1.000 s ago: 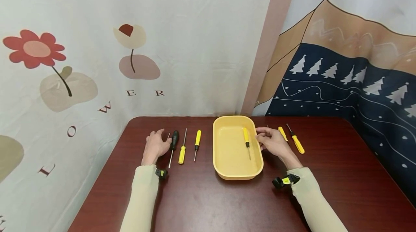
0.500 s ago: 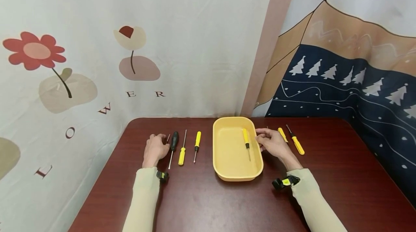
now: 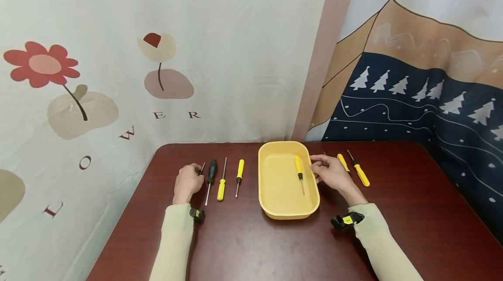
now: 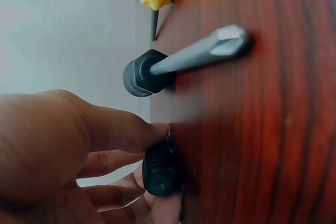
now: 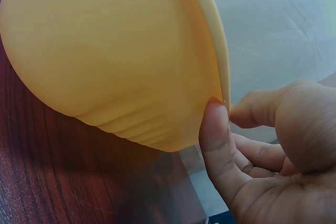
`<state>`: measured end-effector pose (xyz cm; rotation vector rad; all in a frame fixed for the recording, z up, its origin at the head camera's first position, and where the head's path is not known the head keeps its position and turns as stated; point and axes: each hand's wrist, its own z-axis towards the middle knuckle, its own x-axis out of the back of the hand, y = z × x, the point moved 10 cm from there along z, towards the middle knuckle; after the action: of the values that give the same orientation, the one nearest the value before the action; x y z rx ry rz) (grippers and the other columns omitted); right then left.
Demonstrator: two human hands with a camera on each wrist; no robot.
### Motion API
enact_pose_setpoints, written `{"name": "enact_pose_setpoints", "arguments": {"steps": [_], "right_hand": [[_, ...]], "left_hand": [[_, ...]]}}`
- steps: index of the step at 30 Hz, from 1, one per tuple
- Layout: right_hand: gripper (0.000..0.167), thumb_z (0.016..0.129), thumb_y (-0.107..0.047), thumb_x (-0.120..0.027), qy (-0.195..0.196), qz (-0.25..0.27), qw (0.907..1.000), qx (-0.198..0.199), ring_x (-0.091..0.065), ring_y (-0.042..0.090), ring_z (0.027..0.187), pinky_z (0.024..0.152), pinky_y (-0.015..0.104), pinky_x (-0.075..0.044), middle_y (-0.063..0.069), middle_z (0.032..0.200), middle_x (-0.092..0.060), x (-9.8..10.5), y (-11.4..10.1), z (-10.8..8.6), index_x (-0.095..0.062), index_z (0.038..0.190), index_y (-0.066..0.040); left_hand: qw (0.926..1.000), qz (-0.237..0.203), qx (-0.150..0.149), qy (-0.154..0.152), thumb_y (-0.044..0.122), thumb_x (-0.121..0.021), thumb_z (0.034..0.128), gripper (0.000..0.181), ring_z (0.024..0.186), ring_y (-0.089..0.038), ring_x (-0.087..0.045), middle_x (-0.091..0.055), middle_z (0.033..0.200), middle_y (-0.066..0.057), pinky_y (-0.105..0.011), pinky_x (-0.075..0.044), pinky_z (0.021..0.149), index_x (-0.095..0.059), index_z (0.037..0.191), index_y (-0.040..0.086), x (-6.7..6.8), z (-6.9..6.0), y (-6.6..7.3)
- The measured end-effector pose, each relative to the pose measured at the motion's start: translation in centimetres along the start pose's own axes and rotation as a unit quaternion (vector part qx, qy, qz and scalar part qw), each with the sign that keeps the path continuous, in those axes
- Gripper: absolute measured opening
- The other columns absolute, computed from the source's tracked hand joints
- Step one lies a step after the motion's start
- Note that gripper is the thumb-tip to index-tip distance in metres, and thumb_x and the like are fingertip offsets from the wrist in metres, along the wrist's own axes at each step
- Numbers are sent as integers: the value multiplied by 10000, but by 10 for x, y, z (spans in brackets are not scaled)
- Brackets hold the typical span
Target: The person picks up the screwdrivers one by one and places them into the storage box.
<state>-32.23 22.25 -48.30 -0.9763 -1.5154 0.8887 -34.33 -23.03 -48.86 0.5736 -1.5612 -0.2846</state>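
At the table's left, my left hand (image 3: 188,182) grips a screwdriver by its dark handle (image 4: 160,171), thumb on one side and fingers around the other. In the head view, only the shaft (image 3: 202,168) shows clearly past the fingers. Just right of it lies a larger black-handled screwdriver (image 3: 212,169), tip toward me. My right hand (image 3: 332,174) pinches the right rim of a yellow plastic basin (image 5: 115,51) between thumb and finger. Inside the basin (image 3: 279,193) lies a yellow-and-black screwdriver (image 3: 298,165).
Right of the black screwdriver lie a yellow-handled screwdriver (image 3: 221,189) and a yellow-and-black one (image 3: 240,169). Beyond my right hand are another yellow screwdriver (image 3: 342,162), partly hidden, and one more (image 3: 361,176). A printed curtain (image 3: 243,53) hangs behind the brown table (image 3: 243,246).
My left hand has drawn its extended fingers in around the dark-handled screwdriver beside it. The right hand and the basin stay where they were.
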Motion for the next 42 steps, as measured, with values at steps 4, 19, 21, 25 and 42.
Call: {"name": "enact_pose_setpoints", "arguments": {"steps": [4, 19, 21, 25, 42], "right_hand": [[428, 1001, -142, -616, 9, 0, 10000, 27, -689, 191, 763, 679, 292, -630, 197, 1107, -654, 0, -2, -1, -572, 1405, -6], [422, 1005, -139, -613, 27, 11, 10000, 46, -676, 205, 761, 675, 295, -625, 193, 1112, -649, -2, 0, 0, -573, 1406, -13], [419, 1004, -141, -614, 53, 7, 10000, 43, -676, 209, 761, 677, 295, -626, 190, 1111, -650, -1, 0, 0, -577, 1404, -21], [420, 1009, -140, -614, 66, -32, 10000, 50, -677, 203, 758, 681, 297, -628, 191, 1111, -653, 1, -1, 0, -572, 1408, -14], [419, 1007, -140, -617, 35, -19, 10000, 59, -690, 190, 758, 676, 295, -630, 188, 1087, -652, 0, -1, 0, -576, 1400, -2]], "left_hand": [[10000, 26, -16, 60, 109, -563, 945, 364, 935, -352, -667, -706, 1170, -200, -459, -551, 761, -663, 1285, 26, 1, -1, 1], [9999, -91, -24, 110, 115, -536, 932, 370, 874, -308, -664, -728, 1125, -174, -411, -527, 704, -681, 1264, 42, 6, -1, -2], [9997, -181, -35, 134, 118, -533, 931, 365, 862, -296, -656, -725, 1103, -169, -398, -519, 695, -686, 1256, 51, 7, 0, -2], [9991, -385, -49, 180, 117, -543, 931, 351, 867, -288, -645, -709, 1075, -168, -394, -515, 704, -689, 1245, 58, 7, 1, -1], [9915, -1121, -58, 651, 137, -607, 971, 274, 812, -260, -610, -712, 996, -139, -289, -434, 635, -710, 1217, 73, 15, -4, 7]]}}
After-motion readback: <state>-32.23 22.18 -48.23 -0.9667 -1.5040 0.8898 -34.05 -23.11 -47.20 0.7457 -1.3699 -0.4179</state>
